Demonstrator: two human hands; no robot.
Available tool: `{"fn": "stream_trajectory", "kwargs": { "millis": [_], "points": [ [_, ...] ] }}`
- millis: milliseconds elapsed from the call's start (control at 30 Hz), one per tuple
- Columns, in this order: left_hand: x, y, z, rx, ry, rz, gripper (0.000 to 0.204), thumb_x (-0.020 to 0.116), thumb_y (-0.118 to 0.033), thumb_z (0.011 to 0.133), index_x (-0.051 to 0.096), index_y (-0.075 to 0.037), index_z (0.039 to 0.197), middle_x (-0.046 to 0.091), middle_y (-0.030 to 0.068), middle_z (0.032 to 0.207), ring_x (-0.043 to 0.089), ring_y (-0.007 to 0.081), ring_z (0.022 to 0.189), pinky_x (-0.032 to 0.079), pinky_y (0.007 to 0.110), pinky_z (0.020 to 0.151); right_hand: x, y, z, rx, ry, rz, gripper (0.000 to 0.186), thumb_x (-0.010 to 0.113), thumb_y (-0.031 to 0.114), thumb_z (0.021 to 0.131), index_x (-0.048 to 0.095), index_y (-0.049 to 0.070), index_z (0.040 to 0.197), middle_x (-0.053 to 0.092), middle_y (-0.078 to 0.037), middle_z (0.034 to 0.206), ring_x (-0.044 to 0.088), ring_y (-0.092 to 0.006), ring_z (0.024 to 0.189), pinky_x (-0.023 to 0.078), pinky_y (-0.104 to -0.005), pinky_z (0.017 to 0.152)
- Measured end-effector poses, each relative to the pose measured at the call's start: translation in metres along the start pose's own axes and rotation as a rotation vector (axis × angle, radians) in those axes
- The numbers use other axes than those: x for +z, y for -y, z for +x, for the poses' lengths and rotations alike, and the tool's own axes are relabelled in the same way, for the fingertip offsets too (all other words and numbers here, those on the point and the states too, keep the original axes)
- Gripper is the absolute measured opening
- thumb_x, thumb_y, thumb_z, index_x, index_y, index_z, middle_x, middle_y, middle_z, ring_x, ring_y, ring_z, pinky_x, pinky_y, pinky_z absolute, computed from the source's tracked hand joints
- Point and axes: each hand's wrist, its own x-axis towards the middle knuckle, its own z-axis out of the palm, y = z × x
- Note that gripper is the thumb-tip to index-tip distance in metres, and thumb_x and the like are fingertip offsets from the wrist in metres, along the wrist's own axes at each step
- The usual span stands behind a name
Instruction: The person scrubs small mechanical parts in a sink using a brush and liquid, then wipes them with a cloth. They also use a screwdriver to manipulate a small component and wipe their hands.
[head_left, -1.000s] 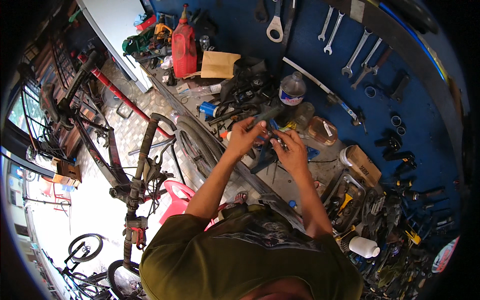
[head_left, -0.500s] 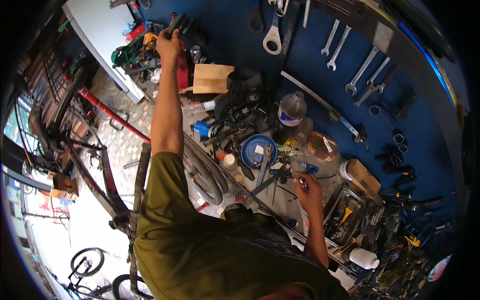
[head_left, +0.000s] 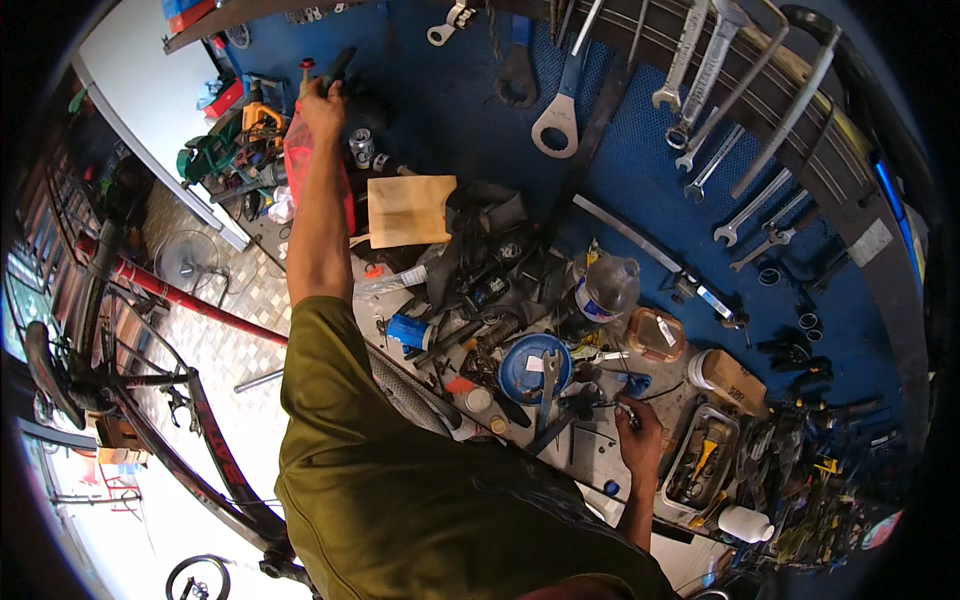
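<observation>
My left hand [head_left: 322, 112] is stretched out to the far left, above a red translucent container [head_left: 340, 195] with a red-capped neck. Its fingers are closed round a dark elongated object [head_left: 341, 64], which sticks out past them; its kind is unclear. My right hand [head_left: 640, 440] is over the workbench at the right, fingers pinched on a small dark and metallic piece [head_left: 634, 421] too small to name. Close to it lie a blue round dish [head_left: 517, 378] with an open-end wrench [head_left: 549, 385] across it and a blue-handled tool [head_left: 632, 384].
Wrenches [head_left: 745, 215] hang on the blue wall panel. The bench bears a clear plastic bottle [head_left: 608, 285], brown cardboard [head_left: 410, 210], a blue can [head_left: 408, 331], a tool tray [head_left: 668, 490] and a white bottle [head_left: 746, 523]. A bicycle frame [head_left: 215, 440] stands at left.
The view has shifted, showing more hanging wrenches. My left hand has moved rightward relative to the red container, the dark object still in it. My right hand stays near the blue-handled tool.
</observation>
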Motion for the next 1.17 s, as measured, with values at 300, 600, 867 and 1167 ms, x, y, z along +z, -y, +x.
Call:
{"fn": "stream_trajectory", "kwargs": {
  "millis": [300, 600, 867, 1167],
  "points": [
    [-0.008, -0.020, 0.000, 0.123, 0.058, 0.277, 0.039, 0.075, -0.029, 0.089, 0.069, 0.003, 0.111, 0.073, 0.0244, 0.095, 0.070, 0.0420, 0.095, 0.054, 0.047, 0.083, 0.016, 0.005, 0.013, -0.031, 0.022, 0.024, 0.026, 0.072, 0.017, 0.094, 0.072, 0.005, 0.118, 0.072, -0.015, 0.108, 0.070, -0.0243, 0.090, 0.055, -0.0356, 0.074],
    [-0.010, -0.009, 0.011, 0.246, -0.010, 0.325, 0.037, 0.074, -0.028, 0.089, 0.070, 0.002, 0.111, 0.072, 0.0262, 0.099, 0.071, 0.0418, 0.092, 0.054, 0.046, 0.080, 0.021, 0.001, 0.013, -0.156, -0.013, 0.004, 0.025, 0.070, 0.019, 0.096, 0.071, 0.005, 0.117, 0.069, -0.012, 0.097, 0.063, -0.0152, 0.063, 0.050, -0.0315, 0.056],
    [0.001, -0.023, -0.009, 0.284, 0.033, 0.287, 0.034, 0.073, -0.027, 0.090, 0.070, 0.002, 0.107, 0.074, 0.0233, 0.096, 0.072, 0.0385, 0.091, 0.055, 0.044, 0.079, 0.003, 0.017, -0.003, 0.034, 0.020, 0.025, 0.024, 0.071, 0.016, 0.094, 0.071, 0.004, 0.115, 0.069, -0.014, 0.100, 0.065, -0.0198, 0.069, 0.053, -0.0340, 0.063],
    [0.007, -0.015, -0.003, 0.250, 0.111, 0.284, 0.039, 0.075, -0.035, 0.088, 0.074, -0.005, 0.113, 0.066, 0.0272, 0.125, 0.053, 0.0436, 0.130, 0.043, 0.046, 0.108, 0.001, 0.015, -0.008, 0.045, 0.011, -0.043, 0.026, 0.072, 0.018, 0.093, 0.073, 0.007, 0.117, 0.071, -0.016, 0.105, 0.070, -0.0238, 0.080, 0.055, -0.0377, 0.070]
  ]
}}
